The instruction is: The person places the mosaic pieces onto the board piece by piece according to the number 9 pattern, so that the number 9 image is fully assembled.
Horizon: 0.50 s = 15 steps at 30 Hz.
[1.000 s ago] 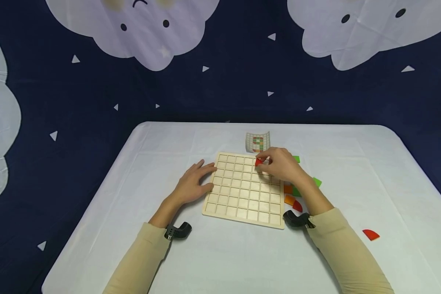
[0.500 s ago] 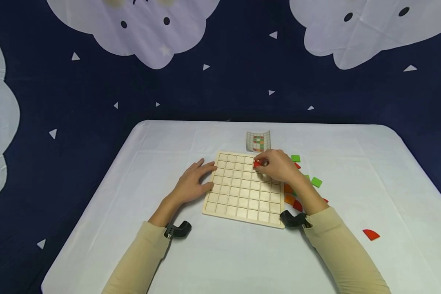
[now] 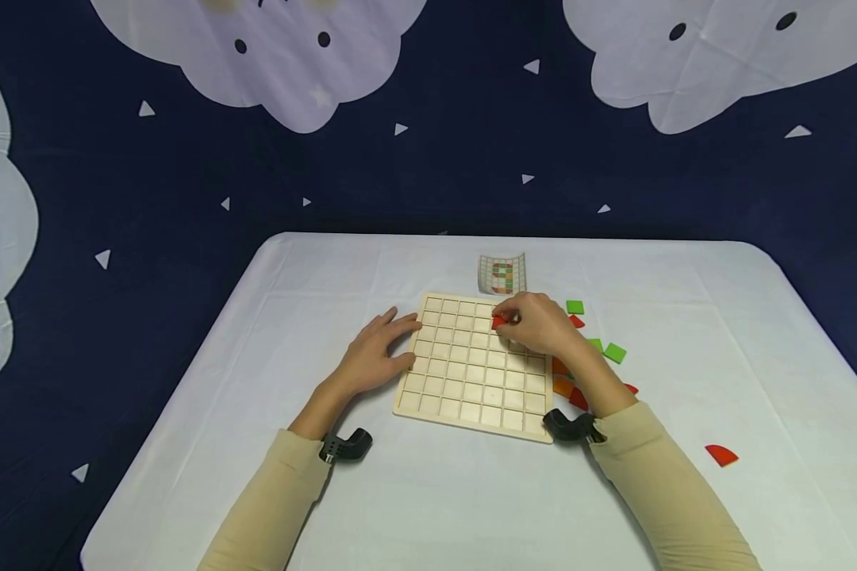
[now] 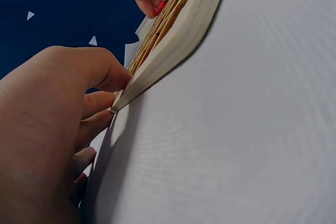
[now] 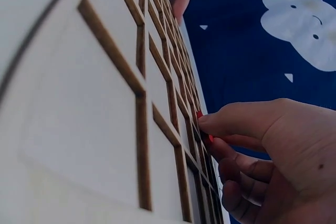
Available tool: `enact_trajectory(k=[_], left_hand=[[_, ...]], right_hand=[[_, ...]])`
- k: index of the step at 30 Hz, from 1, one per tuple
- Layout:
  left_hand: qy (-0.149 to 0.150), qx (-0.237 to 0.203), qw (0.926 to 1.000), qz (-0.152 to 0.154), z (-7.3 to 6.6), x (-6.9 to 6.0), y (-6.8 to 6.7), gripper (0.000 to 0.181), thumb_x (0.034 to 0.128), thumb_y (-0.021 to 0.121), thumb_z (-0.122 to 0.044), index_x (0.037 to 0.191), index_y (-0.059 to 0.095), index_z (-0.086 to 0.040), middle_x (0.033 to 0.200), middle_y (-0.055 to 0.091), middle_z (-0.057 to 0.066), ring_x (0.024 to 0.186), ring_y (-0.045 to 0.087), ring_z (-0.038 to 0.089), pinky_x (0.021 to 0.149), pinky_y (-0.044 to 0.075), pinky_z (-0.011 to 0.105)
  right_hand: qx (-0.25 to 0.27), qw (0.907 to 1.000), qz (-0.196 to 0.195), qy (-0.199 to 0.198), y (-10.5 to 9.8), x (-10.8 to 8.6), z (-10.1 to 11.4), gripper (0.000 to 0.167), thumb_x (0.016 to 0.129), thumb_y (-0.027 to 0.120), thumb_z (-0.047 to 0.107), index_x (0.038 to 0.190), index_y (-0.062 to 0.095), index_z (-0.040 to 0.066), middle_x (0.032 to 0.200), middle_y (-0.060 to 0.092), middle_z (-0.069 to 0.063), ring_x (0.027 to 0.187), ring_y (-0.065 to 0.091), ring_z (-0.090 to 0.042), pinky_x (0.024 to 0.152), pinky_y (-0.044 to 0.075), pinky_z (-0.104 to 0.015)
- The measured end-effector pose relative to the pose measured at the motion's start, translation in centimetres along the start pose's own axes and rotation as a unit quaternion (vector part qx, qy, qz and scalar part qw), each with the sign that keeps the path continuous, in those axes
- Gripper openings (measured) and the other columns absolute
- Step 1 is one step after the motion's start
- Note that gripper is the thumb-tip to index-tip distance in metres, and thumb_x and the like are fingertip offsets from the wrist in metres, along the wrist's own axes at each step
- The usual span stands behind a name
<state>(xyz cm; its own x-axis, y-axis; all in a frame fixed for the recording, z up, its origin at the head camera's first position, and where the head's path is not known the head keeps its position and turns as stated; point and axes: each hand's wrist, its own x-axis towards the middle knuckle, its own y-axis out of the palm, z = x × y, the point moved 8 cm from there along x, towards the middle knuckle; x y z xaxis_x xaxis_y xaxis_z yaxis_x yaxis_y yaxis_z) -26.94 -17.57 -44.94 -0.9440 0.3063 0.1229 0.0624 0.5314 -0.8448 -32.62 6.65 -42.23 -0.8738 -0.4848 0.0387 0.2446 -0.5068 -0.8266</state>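
Two hands (image 3: 373,354) (image 3: 540,322): left rests spread, right pinches red piece (image 3: 497,323).

Pale square wooden board (image 3: 475,373), brown grid. Red quarter-round flat pieces (image 3: 721,455); green square flat pieces (image 3: 574,307). Navy backdrop (image 3: 457,190), white clouds.

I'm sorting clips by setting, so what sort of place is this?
Probably an indoor play or filming corner: a white table with rounded corners, a dark-blue backdrop printed with pale clouds and a pale wooden grid board suggest it.
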Motion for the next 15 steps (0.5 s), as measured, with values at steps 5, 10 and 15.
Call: enact_trajectory(k=[5,10,15], left_hand=[[0.004,-0.001,1.0000,-0.001,-0.03,0.02,-0.03,0.053,0.0849,0.062,-0.031,0.137,0.055,-0.023,0.147,0.041,-0.011,0.144,0.018,0.019,0.112,0.020,0.056],[0.003,0.002,1.0000,0.000,0.01,0.04,0.04,0.053,0.0849,0.061,-0.032,0.137,0.055,-0.024,0.147,0.041,-0.011,0.144,0.017,0.018,0.113,0.018,0.052],[0.004,0.003,1.0000,0.001,-0.02,0.07,0.08,0.053,0.0851,0.061,-0.033,0.137,0.055,-0.023,0.147,0.041,-0.010,0.144,0.017,0.018,0.114,0.017,0.048]], right_hand=[[-0.002,1.0000,0.003,0.000,0.08,0.04,0.00,0.031,0.082,0.072,0.017,0.112,0.072,0.010,0.092,0.067,-0.001,0.081,0.060,-0.017,0.067,0.050,-0.035],[-0.001,1.0000,0.007,-0.001,0.19,0.11,-0.09,0.032,0.082,0.072,0.017,0.113,0.072,0.009,0.094,0.067,-0.001,0.082,0.060,-0.018,0.067,0.050,-0.036],[-0.006,1.0000,0.007,0.000,0.25,0.15,-0.10,0.032,0.082,0.072,0.018,0.113,0.072,0.010,0.095,0.067,-0.001,0.083,0.060,-0.018,0.069,0.050,-0.036]])
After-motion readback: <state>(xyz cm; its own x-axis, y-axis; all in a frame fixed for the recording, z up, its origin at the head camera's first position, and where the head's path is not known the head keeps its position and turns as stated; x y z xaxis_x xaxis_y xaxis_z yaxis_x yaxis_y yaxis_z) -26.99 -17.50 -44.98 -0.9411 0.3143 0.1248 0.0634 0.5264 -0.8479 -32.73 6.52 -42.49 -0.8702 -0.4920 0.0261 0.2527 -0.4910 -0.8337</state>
